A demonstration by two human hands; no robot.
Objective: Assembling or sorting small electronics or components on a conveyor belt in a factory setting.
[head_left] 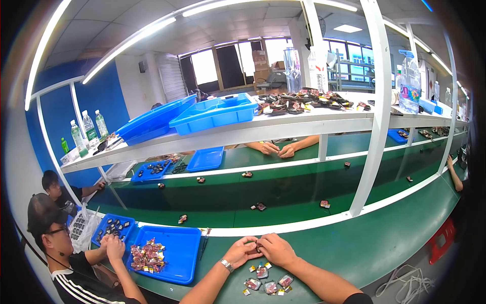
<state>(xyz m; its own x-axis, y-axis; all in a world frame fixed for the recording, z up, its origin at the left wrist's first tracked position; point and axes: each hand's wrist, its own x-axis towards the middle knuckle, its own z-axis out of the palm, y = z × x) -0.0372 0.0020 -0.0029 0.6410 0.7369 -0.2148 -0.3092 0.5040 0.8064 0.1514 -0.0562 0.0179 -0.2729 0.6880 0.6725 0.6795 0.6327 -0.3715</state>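
My left hand (241,254), with a metal watch on its wrist, and my right hand (276,250) meet above the green worktop. Pinched between their fingertips is a small dark part (257,249), mostly covered by the fingers. Just below the hands lie several small electronic assemblies (270,288), pale and rounded with reddish wiring and yellow-and-white tabs. To the left of my forearm a blue tray (183,253) holds a heap of similar reddish pieces (148,256) on its left side.
A co-worker (55,248) sits at the left beside a blue tray of dark parts (112,229). Beyond a white rail (283,226) runs a green conveyor belt (223,215) with scattered assemblies. White posts (372,111) support a shelf (304,119); another person's hands (278,149) work across the belt.
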